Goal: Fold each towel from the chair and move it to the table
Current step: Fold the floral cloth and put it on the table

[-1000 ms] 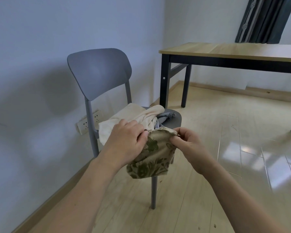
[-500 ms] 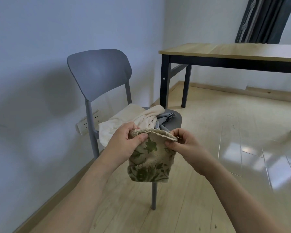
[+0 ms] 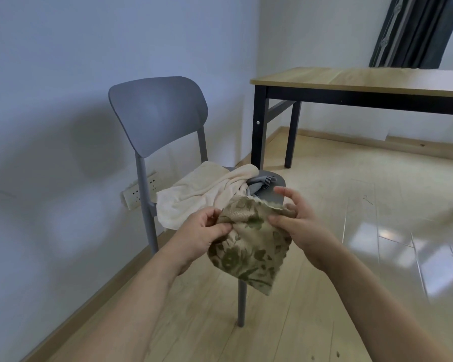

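Folding is underway, head view: a floral towel hangs in the air at 6 o'clock from the chair seat. Left hand pinches its left edge; right hand pinches the top right, index finger raised. A cream towel and a grey towel remain on the seat. Next move likely needs edges squared, then carrying to the table at 2 o'clock.

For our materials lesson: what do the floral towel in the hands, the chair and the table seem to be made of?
Floral towel: soft woven or terry cloth, matte; it drapes and bunches.
Chair: back looks like moulded grey plastic, smooth and matte; legs possibly painted metal.
Table: light wood-look top, perhaps laminate, with visible grain; black frame, probably painted metal or wood.
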